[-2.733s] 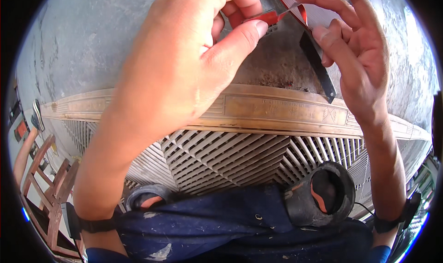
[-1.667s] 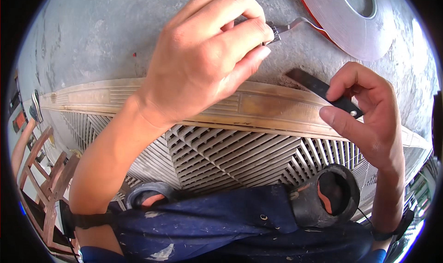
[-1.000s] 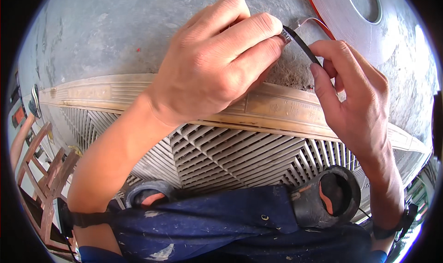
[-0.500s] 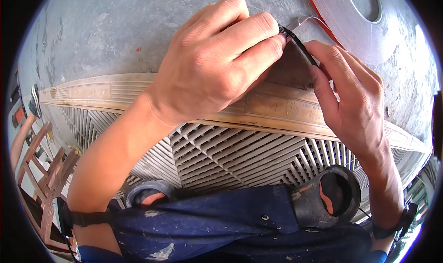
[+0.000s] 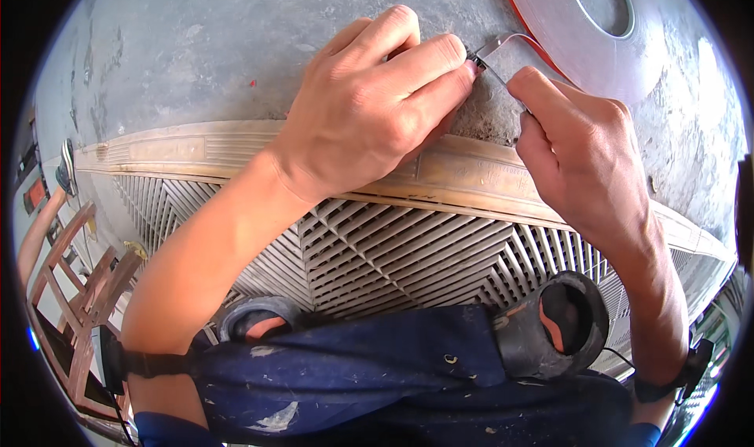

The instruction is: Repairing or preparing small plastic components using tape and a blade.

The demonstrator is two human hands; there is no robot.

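Left hand pinching a small dark piece, kind unclear, right hand gripping a thin tool just beside it

There is room to pass over the counter left of the left hand. A thin blade spans the narrow gap to the right hand, beyond which a tape roll blocks the way.

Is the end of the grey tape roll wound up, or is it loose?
Loose: a narrow strip curves away from the tape roll, toward the fingertips of the left hand.
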